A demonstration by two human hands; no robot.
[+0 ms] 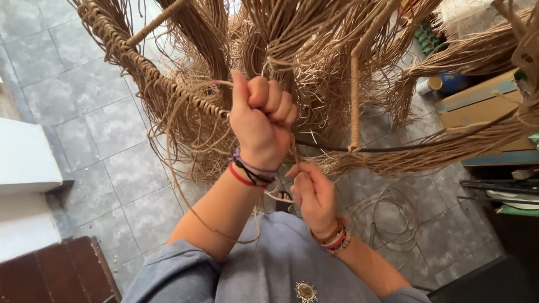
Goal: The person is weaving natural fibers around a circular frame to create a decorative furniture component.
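Up against the wrapped rim [151, 76] we've got our left hand [263, 120] clenched in a fist around a cord [191, 207], pulled tight right where the binding ends. That rim runs on a slant, from upper left down toward the fist. Below and just to the right, our right hand [313, 196] pinches the same cord near our lap. So the left hand sits nearer the rim, and loose fibres [292, 45] hang behind it.

Below me a grey tiled floor [106, 140], loose coil of cord [393, 219] lying on it, cardboard box [483, 106] at right, dark wooden step [56, 275] lower left
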